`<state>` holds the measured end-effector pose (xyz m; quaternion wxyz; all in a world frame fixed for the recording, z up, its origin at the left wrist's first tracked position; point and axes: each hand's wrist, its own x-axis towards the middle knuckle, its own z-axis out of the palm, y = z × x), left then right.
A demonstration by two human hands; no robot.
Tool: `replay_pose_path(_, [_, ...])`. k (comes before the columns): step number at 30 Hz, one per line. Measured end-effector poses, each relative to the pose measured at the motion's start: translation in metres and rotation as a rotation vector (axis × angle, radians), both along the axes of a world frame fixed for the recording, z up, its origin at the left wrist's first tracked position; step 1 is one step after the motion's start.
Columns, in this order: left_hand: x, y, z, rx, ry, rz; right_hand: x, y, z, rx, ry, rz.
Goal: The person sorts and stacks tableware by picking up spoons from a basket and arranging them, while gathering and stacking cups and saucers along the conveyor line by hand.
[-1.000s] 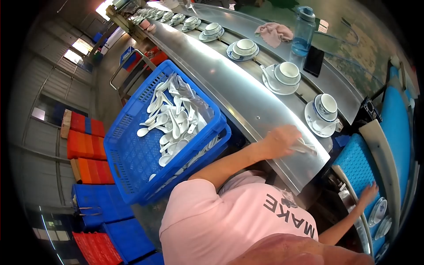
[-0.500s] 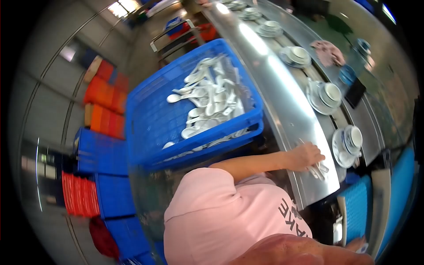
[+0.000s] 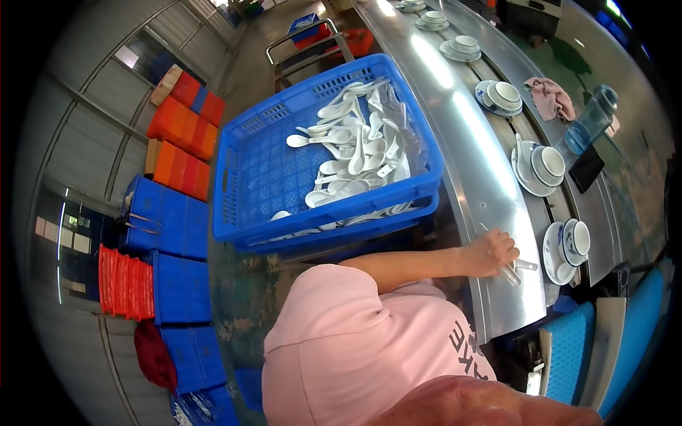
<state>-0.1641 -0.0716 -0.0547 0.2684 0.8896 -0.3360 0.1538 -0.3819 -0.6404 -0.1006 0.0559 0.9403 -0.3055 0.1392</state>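
Note:
My left hand (image 3: 490,253) is closed over the near end of the metal counter (image 3: 462,142), gripping white spoons (image 3: 524,265). Their pale ends stick out below and beside my fingers; how many are in my grasp is hidden. Just right of it, on the conveyor strip, sits a stacked bowl-and-plate set (image 3: 579,238) with a spoon lying on its plate. To the left of the counter, a blue crate (image 3: 245,167) holds a heap of white spoons (image 3: 359,149), mostly along its right side. My right hand is out of view.
More dish sets (image 3: 547,163) line the strip into the distance. A water bottle (image 3: 591,117), phone (image 3: 587,169) and pink cloth (image 3: 550,98) lie on the far ledge. Blue bins (image 3: 181,287) and orange crates (image 3: 181,177) are stacked left. A blue chair (image 3: 572,351) stands near right.
My view has shifted, so the crate and dishes appear further right. My left hand stays over the counter; the spoon ends below it have changed angle. A hand at the lower right has left view.

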Motion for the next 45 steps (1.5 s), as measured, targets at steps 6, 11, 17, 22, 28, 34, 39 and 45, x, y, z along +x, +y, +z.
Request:
replay_pose_path(6, [0.009, -0.003, -0.012, -0.165, 0.036, -0.024, -0.035, -0.085, -0.04, 0.222, 0.029, 0.068])
replay_pose_path(11, [0.011, -0.014, -0.009, -0.034, 0.003, -0.068, -0.008, 0.004, 0.0, -0.001, -0.15, -0.189])
replay_pose_path(17, [0.0, -0.024, -0.011, 0.019, 0.067, -0.003, -0.009, 0.031, 0.009, 0.044, -0.16, -0.454])
replay_pose_path(22, [-0.001, -0.025, -0.008, 0.038, 0.081, 0.019, -0.009, 0.031, 0.007, 0.075, -0.181, -0.481])
replay_pose_path(28, [-0.001, -0.024, -0.009, 0.027, 0.082, 0.02, -0.008, 0.034, 0.009, 0.095, -0.222, -0.487])
replay_pose_path(34, [0.0, -0.022, -0.01, 0.032, 0.06, 0.012, -0.008, 0.035, 0.01, 0.109, -0.22, -0.49])
replay_pose_path(39, [0.002, -0.021, -0.012, 0.037, 0.046, 0.011, -0.009, 0.035, 0.008, 0.095, -0.219, -0.488])
replay_pose_path(45, [0.002, -0.02, -0.012, 0.03, 0.031, 0.002, -0.009, 0.036, 0.007, 0.081, -0.22, -0.476])
